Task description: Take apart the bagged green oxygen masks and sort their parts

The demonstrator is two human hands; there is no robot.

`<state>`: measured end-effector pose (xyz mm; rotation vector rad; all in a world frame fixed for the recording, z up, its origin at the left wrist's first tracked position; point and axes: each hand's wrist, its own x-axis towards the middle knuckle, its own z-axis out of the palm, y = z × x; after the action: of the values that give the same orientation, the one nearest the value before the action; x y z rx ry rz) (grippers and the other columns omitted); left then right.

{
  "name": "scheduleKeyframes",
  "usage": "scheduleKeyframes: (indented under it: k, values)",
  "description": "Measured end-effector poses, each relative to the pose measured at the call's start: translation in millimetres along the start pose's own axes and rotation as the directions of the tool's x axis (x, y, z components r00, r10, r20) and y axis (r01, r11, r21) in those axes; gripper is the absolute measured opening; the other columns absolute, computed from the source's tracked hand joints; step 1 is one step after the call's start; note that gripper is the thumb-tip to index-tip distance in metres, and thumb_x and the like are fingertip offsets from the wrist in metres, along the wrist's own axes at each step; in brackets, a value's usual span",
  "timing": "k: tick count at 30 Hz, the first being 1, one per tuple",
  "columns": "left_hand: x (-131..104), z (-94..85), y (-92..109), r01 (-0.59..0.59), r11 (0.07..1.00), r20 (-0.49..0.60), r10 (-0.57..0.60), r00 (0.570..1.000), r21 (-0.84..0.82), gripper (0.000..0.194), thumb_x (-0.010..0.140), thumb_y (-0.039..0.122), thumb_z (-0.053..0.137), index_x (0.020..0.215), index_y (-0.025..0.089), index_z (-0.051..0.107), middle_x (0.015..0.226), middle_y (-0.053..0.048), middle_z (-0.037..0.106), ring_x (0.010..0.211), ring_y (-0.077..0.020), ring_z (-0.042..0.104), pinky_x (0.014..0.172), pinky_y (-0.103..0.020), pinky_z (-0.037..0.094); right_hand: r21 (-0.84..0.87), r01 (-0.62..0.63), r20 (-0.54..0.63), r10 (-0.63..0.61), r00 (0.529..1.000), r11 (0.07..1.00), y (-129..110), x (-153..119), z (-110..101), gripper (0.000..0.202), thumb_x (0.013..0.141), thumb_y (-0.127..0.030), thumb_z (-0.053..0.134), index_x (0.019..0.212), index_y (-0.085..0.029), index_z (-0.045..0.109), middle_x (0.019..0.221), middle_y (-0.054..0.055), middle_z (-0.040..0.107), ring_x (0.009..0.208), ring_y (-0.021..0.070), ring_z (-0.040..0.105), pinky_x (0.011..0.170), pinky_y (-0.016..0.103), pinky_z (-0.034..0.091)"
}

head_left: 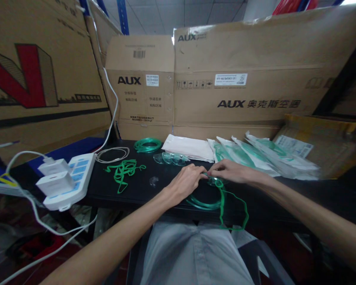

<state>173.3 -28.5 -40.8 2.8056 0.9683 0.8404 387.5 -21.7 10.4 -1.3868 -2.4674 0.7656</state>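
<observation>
Close to the table's front edge, the fingertips of my left hand (187,183) and my right hand (228,171) meet in a pinch. Between and just below them is a clear plastic mask (215,181), mostly covered by the fingers; the exact part pinched is hidden. A thin green elastic strap (246,213) hangs from the mask in a loop over the table edge. Under my left hand lies a coil of clear green tubing (204,204). Further back, several clear masks (172,159) lie nested in a row.
Left are tangled green straps (123,172), a small clear piece (154,181), coiled tubing (147,145), a pale cord (112,149) and a white power strip (80,178). Behind are white pouches (190,147), filled packs (269,152), and cardboard boxes (225,87).
</observation>
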Motion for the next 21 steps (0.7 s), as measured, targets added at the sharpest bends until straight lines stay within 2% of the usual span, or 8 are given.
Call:
scheduleKeyframes:
  k: [4, 6, 8, 10, 13, 16, 19, 21]
  values:
    - [1, 0.9, -1, -0.003, 1.000, 0.026, 0.004, 1.000, -0.021, 0.023, 0.100, 0.016, 0.047, 0.107, 0.017, 0.069, 0.099, -0.005, 0.076, 0.087, -0.0204, 0.062, 0.082, -0.029, 0.046, -0.071, -0.006, -0.077, 0.001, 0.997, 0.997, -7, -5, 4, 0.034, 0.086, -0.037, 0.054, 0.090, -0.015, 0.078, 0.091, 0.008, 0.075, 0.081, 0.0219, 0.064, 0.074, 0.030, 0.046]
    - [1, 1.3, -2, -0.006, 0.999, 0.022, 0.007, 1.000, -0.038, 0.024, 0.100, 0.016, 0.047, 0.105, 0.017, 0.071, 0.100, -0.005, 0.076, 0.087, -0.0206, 0.063, 0.083, -0.029, 0.046, -0.143, 0.041, -0.123, -0.059, 0.991, 0.989, -12, -9, 6, 0.029, 0.088, -0.032, 0.054, 0.093, -0.015, 0.078, 0.097, 0.009, 0.075, 0.088, 0.0226, 0.066, 0.080, 0.030, 0.047]
    - [1, 1.7, -3, -0.020, 0.998, 0.012, 0.020, 1.000, -0.054, 0.024, 0.099, 0.015, 0.048, 0.106, 0.017, 0.071, 0.102, -0.005, 0.076, 0.089, -0.0206, 0.063, 0.085, -0.029, 0.045, -0.278, 0.127, -0.154, -0.174, 0.973, 0.952, -14, -14, 8, 0.027, 0.092, -0.029, 0.053, 0.098, -0.015, 0.076, 0.100, 0.010, 0.073, 0.091, 0.0226, 0.066, 0.083, 0.031, 0.047]
    - [0, 2.1, -4, -0.034, 0.997, 0.006, 0.035, 0.999, -0.072, 0.024, 0.098, 0.013, 0.048, 0.105, 0.016, 0.070, 0.101, -0.005, 0.076, 0.089, -0.0203, 0.064, 0.086, -0.029, 0.045, -0.482, 0.218, -0.149, -0.325, 0.934, 0.848, -14, -19, 11, 0.027, 0.096, -0.028, 0.051, 0.105, -0.015, 0.073, 0.101, 0.011, 0.070, 0.093, 0.0229, 0.065, 0.083, 0.033, 0.046]
    - [1, 2.2, -3, -0.050, 0.995, -0.006, 0.050, 0.999, -0.087, 0.023, 0.099, 0.014, 0.047, 0.102, 0.016, 0.070, 0.097, -0.006, 0.076, 0.089, -0.0200, 0.064, 0.085, -0.028, 0.046, -0.783, 0.279, -0.074, -0.529, 0.845, 0.556, -9, -26, 13, 0.022, 0.099, -0.023, 0.050, 0.106, -0.015, 0.070, 0.099, 0.011, 0.067, 0.093, 0.0243, 0.062, 0.079, 0.036, 0.042]
    - [2, 1.1, -1, -0.057, 0.994, 0.000, 0.057, 0.998, -0.095, 0.023, 0.100, 0.016, 0.048, 0.099, 0.016, 0.071, 0.095, -0.007, 0.075, 0.089, -0.0200, 0.065, 0.084, -0.027, 0.046, -0.906, 0.290, 0.028, -0.637, 0.770, 0.310, -2, -31, 13, 0.019, 0.100, -0.016, 0.049, 0.101, -0.015, 0.067, 0.094, 0.009, 0.066, 0.089, 0.0230, 0.058, 0.074, 0.035, 0.038]
    - [3, -0.2, 1, -0.056, 0.993, 0.020, 0.059, 0.998, -0.105, 0.023, 0.100, 0.016, 0.048, 0.099, 0.016, 0.072, 0.097, -0.007, 0.076, 0.091, -0.0201, 0.067, 0.084, -0.027, 0.047, -0.927, 0.302, 0.086, -0.658, 0.748, 0.222, 1, -34, 12, 0.021, 0.101, -0.014, 0.045, 0.106, -0.015, 0.066, 0.099, 0.010, 0.067, 0.088, 0.0215, 0.057, 0.073, 0.035, 0.036]
    - [3, -0.1, 1, -0.052, 0.993, 0.023, 0.055, 0.998, -0.107, 0.023, 0.100, 0.018, 0.049, 0.102, 0.016, 0.072, 0.099, -0.007, 0.076, 0.093, -0.0204, 0.067, 0.084, -0.027, 0.048, -0.909, 0.309, 0.061, -0.643, 0.763, 0.280, 0, -34, 11, 0.023, 0.101, -0.016, 0.045, 0.107, -0.015, 0.067, 0.099, 0.010, 0.067, 0.088, 0.0221, 0.058, 0.074, 0.035, 0.038]
